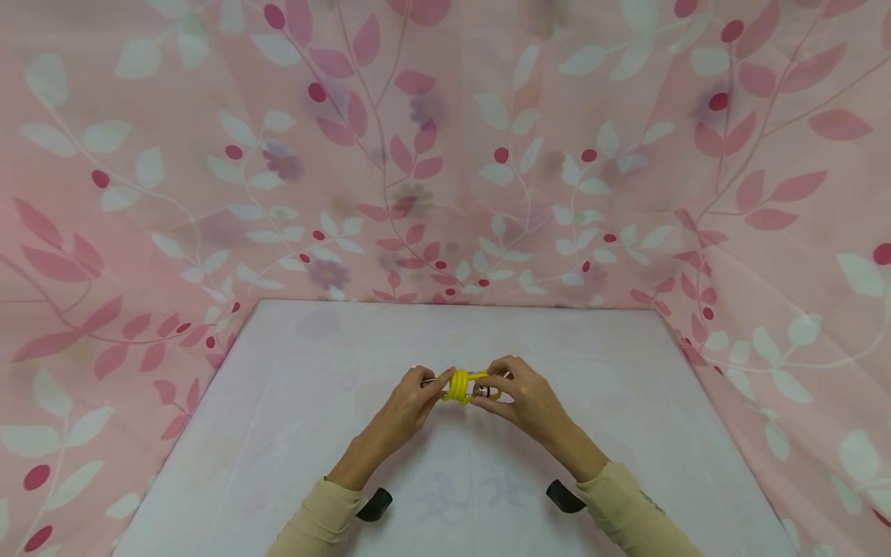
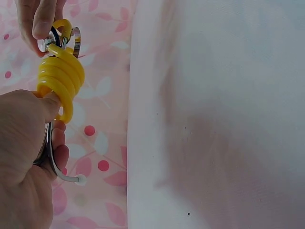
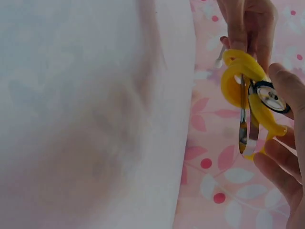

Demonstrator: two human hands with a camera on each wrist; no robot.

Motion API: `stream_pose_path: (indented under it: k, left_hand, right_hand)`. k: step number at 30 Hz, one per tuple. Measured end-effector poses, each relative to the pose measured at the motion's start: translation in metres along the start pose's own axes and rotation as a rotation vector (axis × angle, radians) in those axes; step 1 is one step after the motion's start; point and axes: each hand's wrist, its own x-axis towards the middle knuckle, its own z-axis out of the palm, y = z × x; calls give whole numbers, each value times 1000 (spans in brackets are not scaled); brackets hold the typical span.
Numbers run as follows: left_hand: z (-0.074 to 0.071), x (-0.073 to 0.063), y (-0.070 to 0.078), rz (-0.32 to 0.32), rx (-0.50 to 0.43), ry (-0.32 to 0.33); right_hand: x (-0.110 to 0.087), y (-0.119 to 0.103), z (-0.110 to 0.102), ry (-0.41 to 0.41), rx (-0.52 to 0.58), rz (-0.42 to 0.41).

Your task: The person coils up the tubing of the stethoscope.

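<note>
Both hands hold a stethoscope (image 1: 458, 384) above the table; its yellow tubing is wound in several loops round its metal binaural tubes. My left hand (image 1: 407, 401) grips the earpiece end, thumb against the lowest loop in the left wrist view. From under that hand's fingers juts a curved metal ear tube with a white eartip (image 2: 81, 180). My right hand (image 1: 527, 396) pinches the round metal chestpiece (image 3: 271, 97) at the other end. A curved metal spring (image 3: 249, 143) and a bend of tubing stick out there, close to the right fingers.
A white cloth-covered table (image 1: 313, 348) lies under the hands. Pink leaf-patterned fabric (image 1: 445, 155) hangs behind it and along both sides. Dark wrist-camera pieces (image 1: 374, 504) show beside both beige sleeves (image 1: 316, 517).
</note>
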Motion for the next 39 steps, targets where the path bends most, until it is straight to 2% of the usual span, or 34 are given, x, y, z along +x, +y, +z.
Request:
stream_pose_path:
  k: [10,17,22,29,33,39]
  left_hand:
    - [-1,-5,0,-14,-19,-4]
    - [0,-7,-3,11,-24,-4]
    - [-1,-8,-4,5,-20,-4]
    - [0,-7,-7,5,-16,9]
    - [0,-6,-7,11,-33,20]
    - [-2,-5,-8,-13,-68,-2]
  right_hand:
    - [-4,4,-4,-68,-114,-156]
    - [-5,5,-5,-88,-132,-224]
    - [-7,4,-3,-79,-130,-221]
    - [-10,2,2,-45,-86,-144]
    - [-11,2,4,-34,-65,-135]
    - [-12,0,3,-50,-89,-119]
